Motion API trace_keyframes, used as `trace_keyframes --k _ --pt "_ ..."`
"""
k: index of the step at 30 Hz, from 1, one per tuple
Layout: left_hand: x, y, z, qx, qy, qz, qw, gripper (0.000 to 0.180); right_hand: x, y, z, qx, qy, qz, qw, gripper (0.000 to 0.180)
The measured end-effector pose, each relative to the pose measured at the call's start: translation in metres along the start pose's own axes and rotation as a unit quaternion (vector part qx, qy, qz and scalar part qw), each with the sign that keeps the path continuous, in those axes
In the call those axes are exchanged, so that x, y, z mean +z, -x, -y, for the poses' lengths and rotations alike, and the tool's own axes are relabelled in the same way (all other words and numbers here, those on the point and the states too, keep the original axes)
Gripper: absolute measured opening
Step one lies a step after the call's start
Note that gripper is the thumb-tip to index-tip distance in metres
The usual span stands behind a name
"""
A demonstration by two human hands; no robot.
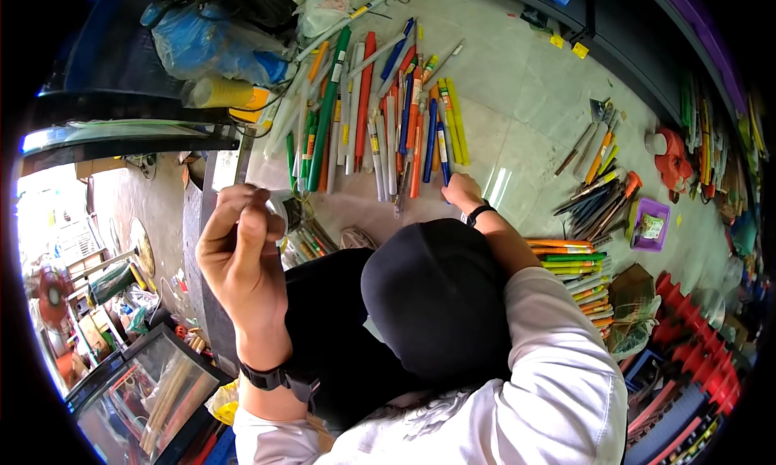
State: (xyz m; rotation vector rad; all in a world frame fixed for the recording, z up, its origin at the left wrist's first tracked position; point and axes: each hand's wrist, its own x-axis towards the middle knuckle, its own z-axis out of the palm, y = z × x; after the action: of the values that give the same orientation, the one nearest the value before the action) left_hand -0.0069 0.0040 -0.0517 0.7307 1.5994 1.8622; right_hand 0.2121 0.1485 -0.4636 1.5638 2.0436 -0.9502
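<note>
My left hand [246, 259] is raised at the left, fingers curled, with the thumb pressed to the fingertips. A small dark bit shows at the pinch, too little to name. Farther right, my right hand [463, 192] reaches down to the floor, its curled fingers at the near end of a slim blue tube [443, 148] with a pale label. That tube lies among a spread of long coloured tubes: a green tube [330, 109], a red tube [365, 101], an orange tube [415, 130] and yellow tubes [455, 122]. White and grey ones lie between them.
Bundled tubes [566, 259] are stacked right of my right arm. Beyond them lie dark rods [602, 202] and a purple basket [649, 224]. A red object [673, 164] stands farther right. Blue plastic bags [214, 49] sit at the upper left, a glass-topped case [145, 392] at the lower left.
</note>
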Motion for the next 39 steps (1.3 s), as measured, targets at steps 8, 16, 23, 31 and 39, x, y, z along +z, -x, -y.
trace_keyframes --k 8,16,23,31,39 --pt "0.021 0.001 -0.005 -0.069 0.004 -0.017 0.997 0.018 -0.026 0.015 -0.049 -0.068 -0.232 -0.136 0.961 0.035" --pt "0.052 0.004 -0.009 -0.081 -0.041 0.051 0.995 0.028 -0.170 0.132 -0.020 -0.139 -0.526 -0.064 0.837 0.031" --pt "0.067 0.014 -0.022 -0.090 0.115 0.257 0.955 0.049 -0.267 0.339 0.071 -0.297 -0.600 0.010 0.743 0.032" --pt "0.020 0.011 -0.036 -0.087 0.434 0.333 0.833 0.076 -0.261 0.438 0.145 -0.382 -0.567 0.298 0.666 0.027" --pt "-0.021 -0.001 -0.043 -0.047 0.510 0.311 0.801 0.060 -0.251 0.426 0.210 -0.318 -0.591 0.351 0.653 0.038"
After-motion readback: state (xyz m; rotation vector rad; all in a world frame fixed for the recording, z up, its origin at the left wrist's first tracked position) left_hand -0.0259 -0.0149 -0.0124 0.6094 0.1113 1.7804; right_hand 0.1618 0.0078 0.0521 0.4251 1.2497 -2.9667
